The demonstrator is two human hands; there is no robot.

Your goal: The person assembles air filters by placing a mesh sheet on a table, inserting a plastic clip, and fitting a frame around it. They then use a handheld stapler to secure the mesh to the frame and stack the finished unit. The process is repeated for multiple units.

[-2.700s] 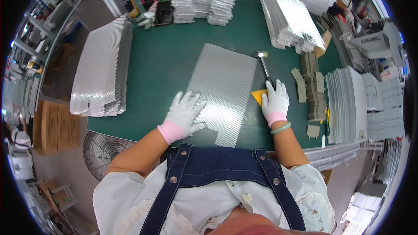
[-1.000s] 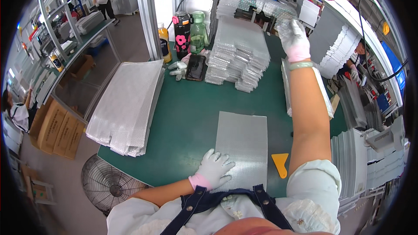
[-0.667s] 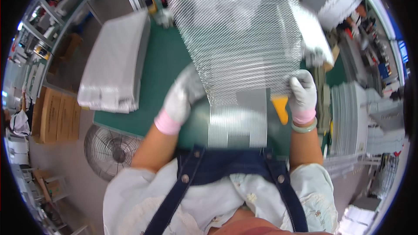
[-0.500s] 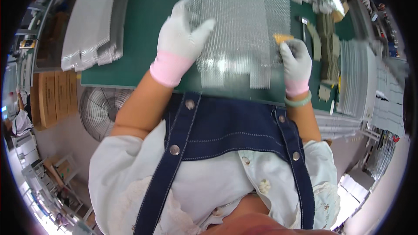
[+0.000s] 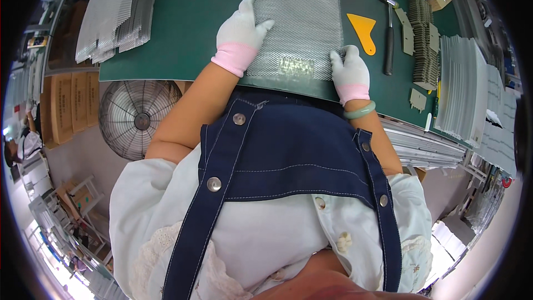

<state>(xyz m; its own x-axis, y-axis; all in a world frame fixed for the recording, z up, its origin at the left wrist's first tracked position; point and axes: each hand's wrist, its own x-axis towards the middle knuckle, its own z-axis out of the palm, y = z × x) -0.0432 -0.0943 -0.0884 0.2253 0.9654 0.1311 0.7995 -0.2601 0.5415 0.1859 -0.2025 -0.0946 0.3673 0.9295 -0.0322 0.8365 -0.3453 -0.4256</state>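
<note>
A long strip of silvery metal mesh [image 5: 297, 16] lies on the green tabletop [image 5: 189, 28] in front of me. A shiny, pale patch shows through it near the table's front edge. White gloves with pink cuffs cover both hands. My left hand [image 5: 240, 33] rests along the mesh's left edge, fingers stretched away from me and thumb spread over the mesh. At the near right edge, my right hand [image 5: 351, 72] touches the mesh, its thumb and bent fingers apart. Beyond that hand lies a yellow scraper [image 5: 363, 32], flat on the table and untouched.
Right of the scraper lie a black-handled hammer [image 5: 389, 39] and a row of stacked grey-brown plates [image 5: 425, 50]. Stacked metal panels stand at the far right [image 5: 461, 83] and far left [image 5: 114, 14]. Below the table's left side is a floor fan [image 5: 141, 121].
The yellow scraper has left my right hand and lies on the table. My right hand has shifted left to the mesh. The wide mesh now appears as a narrower strip.
</note>
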